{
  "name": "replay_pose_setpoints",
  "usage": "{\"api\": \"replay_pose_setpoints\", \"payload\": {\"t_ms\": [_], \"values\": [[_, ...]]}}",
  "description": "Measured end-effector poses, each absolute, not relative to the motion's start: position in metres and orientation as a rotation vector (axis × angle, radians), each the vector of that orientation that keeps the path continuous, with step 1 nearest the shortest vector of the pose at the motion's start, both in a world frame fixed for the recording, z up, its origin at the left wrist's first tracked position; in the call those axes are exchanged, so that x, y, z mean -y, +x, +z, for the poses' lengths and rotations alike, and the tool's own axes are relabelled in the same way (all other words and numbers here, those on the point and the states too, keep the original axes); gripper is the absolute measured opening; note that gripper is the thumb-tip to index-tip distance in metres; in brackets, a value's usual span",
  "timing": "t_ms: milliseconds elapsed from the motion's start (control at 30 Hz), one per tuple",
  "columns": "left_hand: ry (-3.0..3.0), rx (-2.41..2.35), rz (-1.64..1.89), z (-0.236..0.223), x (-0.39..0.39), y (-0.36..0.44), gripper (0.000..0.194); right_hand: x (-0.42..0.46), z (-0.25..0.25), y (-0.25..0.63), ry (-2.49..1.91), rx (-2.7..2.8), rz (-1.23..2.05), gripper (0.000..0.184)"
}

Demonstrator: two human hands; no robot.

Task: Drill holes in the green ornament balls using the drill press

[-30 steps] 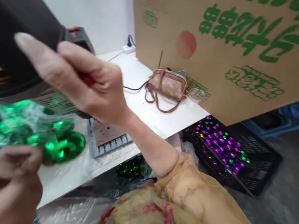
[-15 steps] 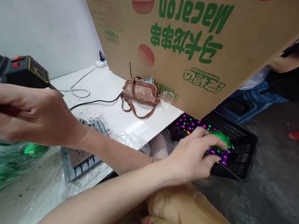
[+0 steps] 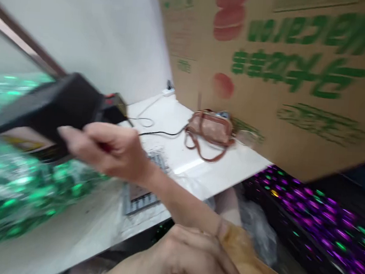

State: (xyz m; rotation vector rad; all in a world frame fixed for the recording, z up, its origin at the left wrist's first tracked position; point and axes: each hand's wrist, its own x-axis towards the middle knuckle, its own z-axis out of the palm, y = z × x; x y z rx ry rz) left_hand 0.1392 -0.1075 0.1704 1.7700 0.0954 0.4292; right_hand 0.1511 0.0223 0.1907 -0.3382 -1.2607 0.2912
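Note:
My right hand (image 3: 111, 152) reaches across to the left, its fingers closed on a small red thing that is mostly hidden in the grip. Close beside it is a black device (image 3: 67, 105) with a red switch on its box-like end. My left hand (image 3: 197, 257) is low in the middle, over my right forearm's near side, slightly blurred. Its fingers are loosely bent and apart, with nothing visible in them. Under the right forearm lies a grey grid tray (image 3: 140, 201) on the white table (image 3: 171, 153). Shiny green foil pieces (image 3: 14, 199) in clear plastic fill the left side.
A big cardboard box (image 3: 262, 101) printed in green stands at the back right. Before it are a brown handbag (image 3: 210, 129) and a clear cup (image 3: 246, 137). A black basket (image 3: 328, 256) of purple and green shiny pieces sits below the table's right edge. A cable (image 3: 160, 133) crosses the tabletop.
My left hand has come back from the basket, where something green was at its fingers, to the middle. The view has swung left, bringing in more green foil and the black device.

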Motion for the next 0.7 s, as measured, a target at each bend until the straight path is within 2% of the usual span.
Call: {"api": "replay_pose_setpoints", "payload": {"t_ms": [100, 167, 300, 400, 600, 700], "values": [[1.787, -0.350, 0.760, 0.174, 0.107, 0.088, 0.032, -0.006, 0.195, 0.166, -0.202, 1.193, 0.492, 0.046], [1.922, -0.572, 0.889, 0.177, 0.097, 0.051, 0.029, -0.005, 0.195, 0.169, -0.264, 1.212, 0.525, 0.046], [2.408, -1.149, 0.829, 0.189, 0.051, -0.028, 0.021, -0.003, 0.194, 0.166, -0.310, 1.180, 0.512, 0.047], [2.791, -1.333, 0.539, 0.193, 0.009, -0.072, 0.019, 0.000, 0.194, 0.164, -0.339, 1.166, 0.504, 0.047], [3.132, -1.199, -0.262, 0.172, -0.038, -0.088, 0.042, -0.001, 0.193, 0.164, -0.379, 1.162, 0.470, 0.048], [3.099, -1.268, -0.366, 0.160, -0.055, -0.084, 0.054, -0.002, 0.192, 0.165, -0.377, 1.167, 0.448, 0.048]]}}
